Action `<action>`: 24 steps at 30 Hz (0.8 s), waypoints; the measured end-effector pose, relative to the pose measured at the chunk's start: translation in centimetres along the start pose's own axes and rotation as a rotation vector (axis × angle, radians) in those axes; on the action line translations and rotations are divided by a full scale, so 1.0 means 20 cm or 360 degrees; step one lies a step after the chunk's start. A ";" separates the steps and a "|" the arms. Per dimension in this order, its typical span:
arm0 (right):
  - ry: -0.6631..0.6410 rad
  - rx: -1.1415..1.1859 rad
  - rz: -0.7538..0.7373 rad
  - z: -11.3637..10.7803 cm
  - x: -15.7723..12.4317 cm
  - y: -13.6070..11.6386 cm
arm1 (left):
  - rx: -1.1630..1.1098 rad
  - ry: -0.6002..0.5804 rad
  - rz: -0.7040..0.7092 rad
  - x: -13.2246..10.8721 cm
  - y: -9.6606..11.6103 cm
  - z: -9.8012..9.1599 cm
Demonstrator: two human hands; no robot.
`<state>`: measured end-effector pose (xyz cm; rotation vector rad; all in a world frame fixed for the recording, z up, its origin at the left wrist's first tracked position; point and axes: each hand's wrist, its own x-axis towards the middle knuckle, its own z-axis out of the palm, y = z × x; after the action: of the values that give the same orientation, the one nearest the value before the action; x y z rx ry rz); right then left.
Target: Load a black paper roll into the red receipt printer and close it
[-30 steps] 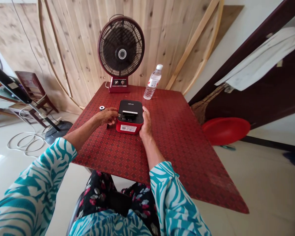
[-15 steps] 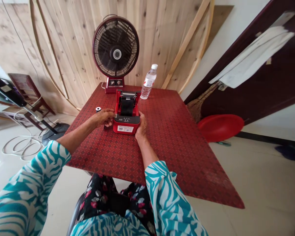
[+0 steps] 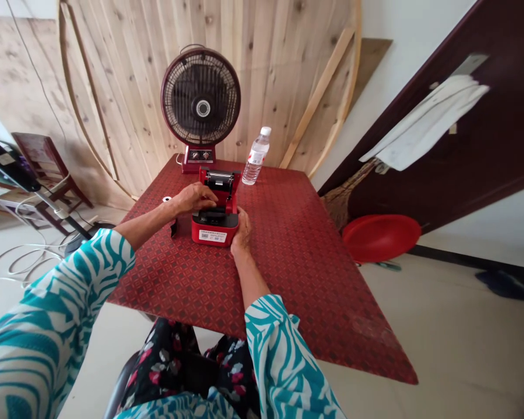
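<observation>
On the table in front of me stands a small red and black printer (image 3: 215,235), its lid raised at the back and a white label on its front. My right hand (image 3: 242,231) is wrapped around the printer's right side. My left hand (image 3: 196,199) is over the raised-lid compartment, with fingers extended into it; the fingertips are near the black inner part, and I cannot tell if they touch it. A small white roll (image 3: 166,199) is partly hidden behind my left wrist. Below that wrist lies a small dark piece (image 3: 173,228).
Behind the printer stand a dark red fan (image 3: 202,107) and a clear water bottle (image 3: 256,157). The patterned red table (image 3: 297,279) meets a wooden panel. A red basin (image 3: 379,235) and a broom (image 3: 340,201) are at the right, a chair (image 3: 48,157) at the left.
My left hand has moved right and up, from the printer's left side to over its compartment. My right hand stays on the right side. The whole view has shifted slightly.
</observation>
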<state>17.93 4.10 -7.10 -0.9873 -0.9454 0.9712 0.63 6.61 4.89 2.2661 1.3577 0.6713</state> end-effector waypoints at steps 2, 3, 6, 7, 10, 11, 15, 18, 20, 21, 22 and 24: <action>0.0009 -0.0001 0.0022 0.00 0.00 -0.01 | -0.0059 -0.0143 0.0039 0.03 0.01 0.01; 0.0017 0.0010 0.0042 0.00 0.00 -0.01 | -0.0069 -0.0199 0.0021 0.05 0.01 0.02; 0.0031 0.0068 0.0103 0.00 -0.01 -0.01 | 0.0097 -0.0306 -0.0080 0.10 -0.01 0.02; 0.0027 0.0089 0.0113 0.00 -0.01 -0.01 | 0.0205 -0.0351 -0.0106 0.12 -0.01 0.03; 0.0011 0.0134 0.0141 0.00 -0.02 -0.01 | 0.0476 -0.0436 -0.0135 0.17 -0.01 0.05; 0.0001 0.0138 0.0146 0.00 -0.02 0.00 | 0.0507 -0.0442 -0.0139 0.18 0.00 0.07; 0.0012 0.0146 0.0161 0.00 -0.02 0.00 | 0.0489 -0.0412 -0.0155 0.19 0.00 0.09; 0.0033 0.0188 0.0172 0.00 -0.01 0.02 | 0.0502 -0.0393 -0.0105 0.16 0.00 0.07; 0.0029 0.0198 0.0167 0.00 -0.01 0.03 | 0.0493 -0.0348 -0.0028 0.14 0.00 0.06; 0.0028 0.0191 0.0161 0.00 0.00 0.03 | 0.0484 -0.0319 0.0017 0.13 0.00 0.05; 0.0028 0.0176 0.0155 0.00 0.00 0.04 | 0.0477 -0.0293 0.0054 0.12 0.01 0.04; 0.0026 0.0140 0.0146 0.00 0.00 0.05 | 0.0473 -0.0229 0.0086 0.10 0.02 0.02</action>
<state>17.77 4.41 -7.97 -0.9699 -0.8426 1.0709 1.93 8.23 5.12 2.5338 1.4080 0.3309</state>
